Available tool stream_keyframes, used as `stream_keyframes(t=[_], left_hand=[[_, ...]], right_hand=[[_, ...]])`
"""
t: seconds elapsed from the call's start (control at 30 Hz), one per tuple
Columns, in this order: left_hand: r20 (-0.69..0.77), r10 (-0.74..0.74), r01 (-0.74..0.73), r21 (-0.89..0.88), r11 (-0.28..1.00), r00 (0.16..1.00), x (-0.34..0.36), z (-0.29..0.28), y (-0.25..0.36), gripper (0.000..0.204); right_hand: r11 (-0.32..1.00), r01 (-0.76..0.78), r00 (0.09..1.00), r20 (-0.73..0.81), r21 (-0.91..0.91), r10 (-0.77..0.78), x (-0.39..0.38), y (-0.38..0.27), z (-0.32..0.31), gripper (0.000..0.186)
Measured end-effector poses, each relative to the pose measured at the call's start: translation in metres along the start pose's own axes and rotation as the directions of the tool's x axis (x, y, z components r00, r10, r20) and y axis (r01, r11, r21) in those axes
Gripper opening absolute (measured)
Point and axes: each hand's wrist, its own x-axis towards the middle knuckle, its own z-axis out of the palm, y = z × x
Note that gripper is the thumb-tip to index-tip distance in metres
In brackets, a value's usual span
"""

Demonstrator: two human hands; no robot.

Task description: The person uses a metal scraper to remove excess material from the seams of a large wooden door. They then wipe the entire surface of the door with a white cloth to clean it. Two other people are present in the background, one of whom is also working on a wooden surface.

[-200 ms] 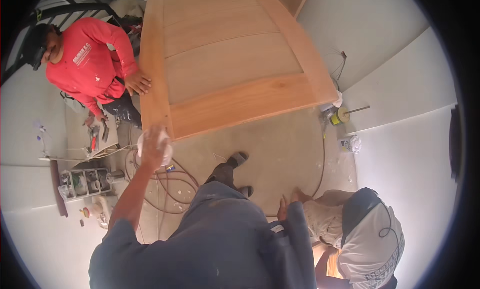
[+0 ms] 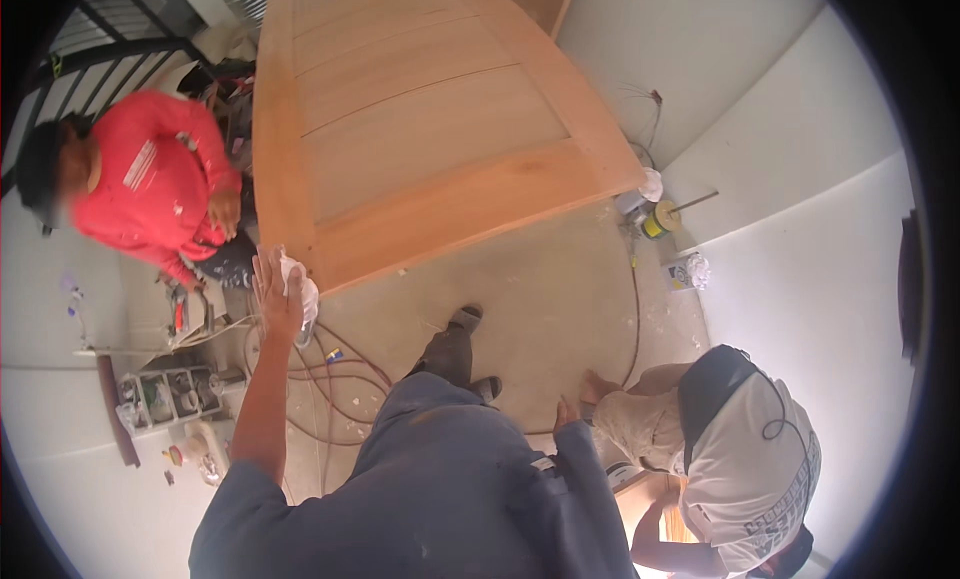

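A crumpled white cloth (image 2: 304, 291) is in my left hand (image 2: 279, 297), at the near left corner of a large wooden panel door (image 2: 440, 229). The fingers point away from me and the cloth bunches between palm, thumb and the door's edge. The door lies raised above the floor, with a pale middle and more orange frame pieces. My right arm hangs low in a blue-grey sleeve. Just past that sleeve, a small patch of skin looks like my right hand (image 2: 567, 412), its fingers too unclear to read.
A person in a red shirt (image 2: 150, 169) is at the door's left side. Another person in a pale shirt (image 2: 745, 469) bends over at lower right. Hoses (image 2: 330, 404) coil on the floor. A tool crate (image 2: 172, 397) stands left; cans (image 2: 660, 219) stand by the right wall.
The red-shirted person's hand has come off the door and drawn back to their body. My left hand with the cloth has shifted a little leftward; the door also sits further left in view.
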Motion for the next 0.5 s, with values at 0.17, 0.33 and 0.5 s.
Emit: stream_keyframes(t=[0.17, 0.33, 0.5], left_hand=[[0.213, 0.179, -0.216, 0.16, 0.963, 0.96, 0.059, 0.084, 0.087, 0.066], [0.243, 0.544, -0.545, -0.068, 0.836, 0.803, 0.097, 0.117, 0.281, 0.07], [0.158, 0.841, -0.811, -0.223, 0.541, 0.518, 0.131, 0.168, 0.493, 0.065]], right_hand=[[0.945, -0.074, 0.981, -0.148, 0.318, 0.127, -0.035, 0.031, 0.069, 0.058], [0.863, -0.176, 0.954, -0.135, 0.473, 0.268, -0.071, -0.029, 0.057, 0.06], [0.841, -0.161, 0.959, -0.122, 0.516, 0.258, -0.035, -0.045, 0.04, 0.061]])
